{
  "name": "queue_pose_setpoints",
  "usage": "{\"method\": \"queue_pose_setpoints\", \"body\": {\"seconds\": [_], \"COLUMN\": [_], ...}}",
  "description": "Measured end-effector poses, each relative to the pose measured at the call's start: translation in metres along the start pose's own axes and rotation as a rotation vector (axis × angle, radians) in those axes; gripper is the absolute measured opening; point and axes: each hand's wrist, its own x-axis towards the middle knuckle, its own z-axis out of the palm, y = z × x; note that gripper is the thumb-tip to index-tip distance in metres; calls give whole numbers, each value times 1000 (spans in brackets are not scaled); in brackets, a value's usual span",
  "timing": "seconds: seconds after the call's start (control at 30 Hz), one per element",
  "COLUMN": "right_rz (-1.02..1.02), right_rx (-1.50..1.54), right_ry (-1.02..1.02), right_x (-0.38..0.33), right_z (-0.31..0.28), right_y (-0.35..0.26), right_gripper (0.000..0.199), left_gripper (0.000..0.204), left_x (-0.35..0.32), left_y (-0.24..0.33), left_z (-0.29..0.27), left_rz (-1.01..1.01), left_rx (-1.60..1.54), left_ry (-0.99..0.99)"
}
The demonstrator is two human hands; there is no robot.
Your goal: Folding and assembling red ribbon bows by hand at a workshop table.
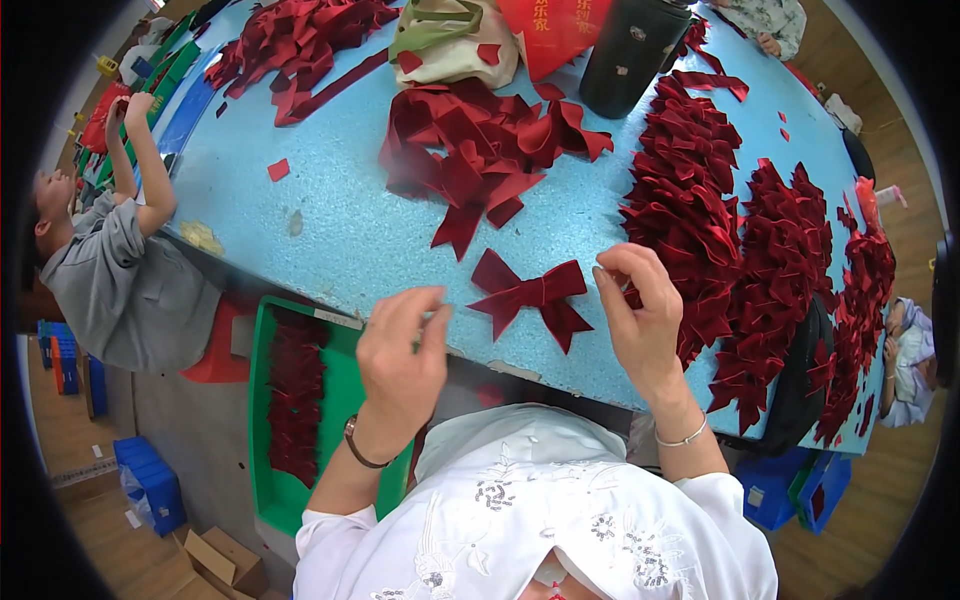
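Observation:
A dark red ribbon bow [533, 296], with a knot band at its middle and two pointed tails, lies flat near the table's front edge. To its left is my left hand [403, 345], fingers bent and thumb apart, holding nothing I can see. My right hand [645, 310] is just to the right of the bow, its fingers loosely curled and the thumb tip close to the forefinger, with no ribbon visible in it. Neither hand appears to touch the bow. Beyond it lies a loose heap of red ribbon pieces [465, 145].
Rows of stacked red bows [685, 200] cover the blue table's [335, 215] right side. Behind the heap stand a black tumbler [632, 60] and a cloth bag [465, 50]. A green crate [262, 430] holding bows is at my left. Another person [130, 270] sits far left.

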Motion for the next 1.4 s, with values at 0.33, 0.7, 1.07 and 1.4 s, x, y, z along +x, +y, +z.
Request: {"method": "queue_pose_setpoints", "body": {"seconds": [0.33,0.7,1.07,1.4], "right_rz": [361,487,530,385], "right_rx": [490,351,584,308], "right_ry": [-55,-180,113,-6], "right_x": [-23,-15,-26,-25], "right_z": [49,51,33,-15], "right_y": [-10,1,17,14], "right_gripper": [12,11,15,17], "left_gripper": [19,32,36,13], "left_x": [14,26,11,5], "left_y": [0,-12,-13,-24], "left_z": [60,54,40,9], "left_rz": [21,-194,-225,-247], "left_rx": [-297,-295,-542,-267], "left_ry": [-260,-492,-264,-144]}}
